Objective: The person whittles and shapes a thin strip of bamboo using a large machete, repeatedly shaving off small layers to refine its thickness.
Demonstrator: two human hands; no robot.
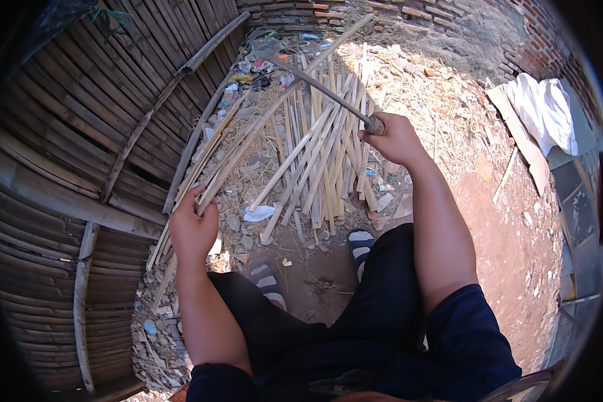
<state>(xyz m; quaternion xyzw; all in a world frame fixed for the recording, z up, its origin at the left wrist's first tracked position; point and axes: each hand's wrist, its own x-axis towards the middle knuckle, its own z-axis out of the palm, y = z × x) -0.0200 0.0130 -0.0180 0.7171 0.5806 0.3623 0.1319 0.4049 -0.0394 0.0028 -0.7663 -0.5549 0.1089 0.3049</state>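
My left hand [193,224] is closed around the near part of a long split bamboo strip [264,116], which slants up and away to the right. In my right hand [396,139] is the thick handle of a machete [328,92]. Its long, narrow, dark blade points to the far left and looks thin from this angle. The blade crosses the bamboo strip in the picture; whether they touch I cannot tell. Beneath lies a loose pile of pale bamboo strips [325,157], many crossing one another.
A slatted bamboo wall [80,174] stands close on the left, with more strips along its foot. Far off is a brick wall [435,20]. White cloth [544,110] lies at the right. Rubbish and rubble [251,74] cover the ground. My sandalled feet [360,248] are near the pile.
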